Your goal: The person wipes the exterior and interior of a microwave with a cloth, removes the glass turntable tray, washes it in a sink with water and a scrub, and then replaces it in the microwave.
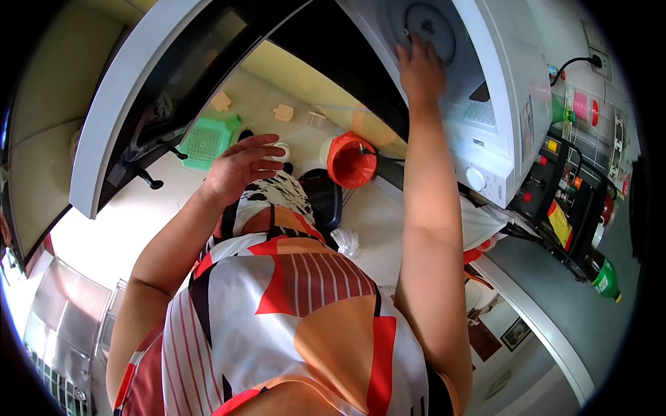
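Observation:
A white microwave oven (510,90) stands with its dark-windowed door (184,76) swung wide to the left. Inside the cavity lies a dark roller ring (454,41) around a small hub in the floor. My right hand (422,75) reaches into the cavity, fingers stretched and slightly apart, with the fingertips at the near edge of the ring; whether they touch it I cannot tell. My left hand (243,166) hovers in the air near the door's black latch hooks (151,182). Its fingers are spread and nothing is in them.
On the floor are a green plastic stool (208,142), a red bin (352,161) and a crumpled clear bag (345,243). Right of the oven, a black rack (562,201) of bottles and packets stands on the grey counter (548,298), beside a green-labelled bottle (605,279). A plug (595,61) sits in the wall socket.

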`<state>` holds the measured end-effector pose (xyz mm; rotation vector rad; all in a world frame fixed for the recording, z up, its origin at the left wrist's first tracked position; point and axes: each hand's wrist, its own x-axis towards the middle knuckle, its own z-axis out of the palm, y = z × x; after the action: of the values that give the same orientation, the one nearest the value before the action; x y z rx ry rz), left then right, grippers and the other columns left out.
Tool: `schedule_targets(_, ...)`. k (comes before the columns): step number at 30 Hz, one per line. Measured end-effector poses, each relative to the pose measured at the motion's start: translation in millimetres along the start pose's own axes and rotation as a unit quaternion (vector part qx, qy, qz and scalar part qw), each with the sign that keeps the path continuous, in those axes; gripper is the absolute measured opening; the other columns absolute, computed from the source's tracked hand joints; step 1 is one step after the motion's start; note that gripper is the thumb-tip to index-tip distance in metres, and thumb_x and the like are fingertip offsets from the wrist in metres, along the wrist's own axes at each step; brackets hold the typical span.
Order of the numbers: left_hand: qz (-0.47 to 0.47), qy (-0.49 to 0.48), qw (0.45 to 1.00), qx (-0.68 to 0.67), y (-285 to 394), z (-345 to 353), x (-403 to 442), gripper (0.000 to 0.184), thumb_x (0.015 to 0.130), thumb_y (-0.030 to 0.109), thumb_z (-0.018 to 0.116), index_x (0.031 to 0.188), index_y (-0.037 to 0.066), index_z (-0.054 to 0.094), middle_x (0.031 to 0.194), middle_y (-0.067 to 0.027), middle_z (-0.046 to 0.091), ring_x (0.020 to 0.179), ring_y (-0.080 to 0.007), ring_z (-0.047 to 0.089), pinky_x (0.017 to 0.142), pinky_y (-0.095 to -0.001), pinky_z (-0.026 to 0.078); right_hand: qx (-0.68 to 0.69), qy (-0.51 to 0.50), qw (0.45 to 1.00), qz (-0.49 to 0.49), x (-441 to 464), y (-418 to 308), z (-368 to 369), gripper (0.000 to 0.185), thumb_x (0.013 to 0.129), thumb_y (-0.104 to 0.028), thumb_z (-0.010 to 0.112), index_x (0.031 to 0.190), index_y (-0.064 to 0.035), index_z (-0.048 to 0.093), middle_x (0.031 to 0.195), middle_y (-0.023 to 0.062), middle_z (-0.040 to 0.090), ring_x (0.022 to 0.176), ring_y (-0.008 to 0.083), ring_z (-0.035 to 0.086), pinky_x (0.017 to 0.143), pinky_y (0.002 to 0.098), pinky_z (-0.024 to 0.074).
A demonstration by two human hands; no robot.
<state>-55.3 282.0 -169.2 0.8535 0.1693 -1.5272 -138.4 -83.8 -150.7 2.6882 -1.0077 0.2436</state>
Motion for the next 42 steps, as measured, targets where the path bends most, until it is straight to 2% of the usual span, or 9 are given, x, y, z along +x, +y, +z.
schedule_targets(5, 0.001, -0.003, 1.000, 0.007, -1, 3, 4, 0.041, 0.087, 0.015, 0.048, 0.125, 0.002, 0.044, 0.113, -0.0132, 0.058, 0.098, -0.0241, 0.060, 0.085, -0.0334, 0.047, -0.015, -0.036, 0.999, 0.028, -2, -12, -9, 0.045, 0.085, -0.044, 0.051, 0.126, -0.0233, 0.049, 0.125, 0.0095, 0.051, 0.105, 0.0355, 0.054, 0.086, 0.0444, 0.0452)
schedule_targets(16, -0.009, 0.029, 1.000, 0.005, -6, -10, -2, 0.041, 0.088, 0.014, 0.047, 0.127, 0.002, 0.044, 0.113, -0.0121, 0.058, 0.097, -0.0226, 0.060, 0.085, -0.0336, 0.047, 0.092, -0.135, 0.986, -0.021, 12, 49, 5, 0.049, 0.083, -0.037, 0.053, 0.128, -0.0180, 0.045, 0.134, 0.0073, 0.044, 0.118, 0.0319, 0.046, 0.094, 0.0464, 0.0396)
schedule_targets(19, -0.002, 0.018, 1.000, -0.002, -5, -7, -2, 0.041, 0.088, 0.014, 0.047, 0.127, 0.002, 0.044, 0.113, -0.0123, 0.058, 0.097, -0.0228, 0.060, 0.085, -0.0336, 0.047, 0.134, -0.237, 0.962, 0.032, 18, 43, -13, 0.056, 0.080, -0.043, 0.055, 0.127, -0.0143, 0.046, 0.134, 0.0089, 0.044, 0.120, 0.0316, 0.045, 0.097, 0.0487, 0.0362)
schedule_targets(22, 0.004, 0.013, 1.000, 0.000, -3, -4, 2, 0.040, 0.088, 0.014, 0.047, 0.126, 0.002, 0.044, 0.112, -0.0123, 0.059, 0.097, -0.0228, 0.060, 0.085, -0.0334, 0.047, 0.093, -0.244, 0.959, 0.114, 23, 26, -23, 0.068, 0.076, -0.055, 0.057, 0.127, -0.0112, 0.045, 0.136, 0.0107, 0.041, 0.122, 0.0308, 0.043, 0.099, 0.0541, 0.0310)
schedule_targets(25, 0.010, 0.014, 1.000, -0.003, 0, -3, 2, 0.040, 0.088, 0.014, 0.046, 0.126, 0.003, 0.044, 0.112, -0.0122, 0.059, 0.097, -0.0225, 0.060, 0.085, -0.0332, 0.047, 0.097, -0.211, 0.964, 0.127, 21, 19, -15, 0.078, 0.072, -0.065, 0.056, 0.126, -0.0094, 0.045, 0.138, 0.0116, 0.038, 0.123, 0.0301, 0.041, 0.099, 0.0597, 0.0253)
schedule_targets(31, 0.000, 0.042, 0.999, 0.007, 1, -5, -2, 0.040, 0.088, 0.014, 0.046, 0.126, 0.003, 0.044, 0.111, -0.0120, 0.059, 0.098, -0.0222, 0.060, 0.085, -0.0332, 0.047, 0.114, -0.161, 0.973, 0.120, 15, 23, -10, 0.076, 0.075, -0.067, 0.050, 0.126, -0.0104, 0.045, 0.136, 0.0117, 0.039, 0.124, 0.0326, 0.039, 0.099, 0.0624, 0.0222)
schedule_targets(34, 0.000, 0.041, 0.999, 0.007, 0, -7, -1, 0.040, 0.088, 0.014, 0.046, 0.126, 0.003, 0.044, 0.111, -0.0120, 0.059, 0.097, -0.0226, 0.060, 0.085, -0.0335, 0.047, 0.116, -0.173, 0.969, 0.135, 21, 29, -13, 0.073, 0.077, -0.067, 0.047, 0.126, -0.0131, 0.047, 0.133, 0.0122, 0.042, 0.123, 0.0329, 0.040, 0.100, 0.0621, 0.0220)
schedule_targets(37, 0.003, 0.032, 0.999, 0.005, -1, -4, 1, 0.040, 0.088, 0.014, 0.047, 0.126, 0.003, 0.045, 0.111, -0.0121, 0.059, 0.097, -0.0233, 0.060, 0.085, -0.0338, 0.047, 0.029, -0.166, 0.979, 0.111, 25, 27, -11, 0.071, 0.077, -0.068, 0.044, 0.127, -0.0171, 0.048, 0.132, 0.0122, 0.044, 0.123, 0.0317, 0.041, 0.098, 0.0592, 0.0264)
schedule_targets(42, -0.010, 0.023, 1.000, 0.015, -2, 2, 5, 0.040, 0.087, 0.014, 0.047, 0.126, 0.003, 0.045, 0.111, -0.0123, 0.059, 0.097, -0.0236, 0.060, 0.085, -0.0336, 0.047, 0.019, -0.209, 0.975, 0.074, 34, 20, -25, 0.071, 0.076, -0.069, 0.044, 0.128, -0.0200, 0.048, 0.133, 0.0118, 0.043, 0.122, 0.0303, 0.042, 0.094, 0.0541, 0.0343)
